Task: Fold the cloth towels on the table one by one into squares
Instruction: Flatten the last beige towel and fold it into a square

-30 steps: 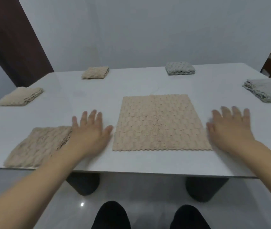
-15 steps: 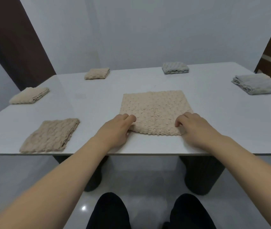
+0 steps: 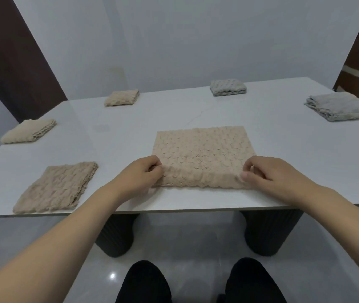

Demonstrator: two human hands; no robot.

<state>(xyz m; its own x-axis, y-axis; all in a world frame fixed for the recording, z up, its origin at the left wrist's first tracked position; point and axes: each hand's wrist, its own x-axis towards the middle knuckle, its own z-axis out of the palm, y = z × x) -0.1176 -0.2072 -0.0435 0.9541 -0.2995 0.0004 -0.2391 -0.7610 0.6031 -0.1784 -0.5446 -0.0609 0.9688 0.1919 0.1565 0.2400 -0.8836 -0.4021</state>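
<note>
The beige towel is lying spread flat near the front edge of the white table, its near edge bunching up slightly where the hands are taking hold. The left hand is pinching the near left corner with curled fingers, and the right hand is pinching the near right corner the same way, thumb pressing toward the fingertips. To the left, a folded beige towel is sitting close to the table's front edge, well apart from the spread one. Another folded beige towel is resting farther back along the left side, and a small beige square is lying near the far edge. A folded grey towel is sitting at the far edge, and a larger grey folded towel is lying at the right side.
</note>
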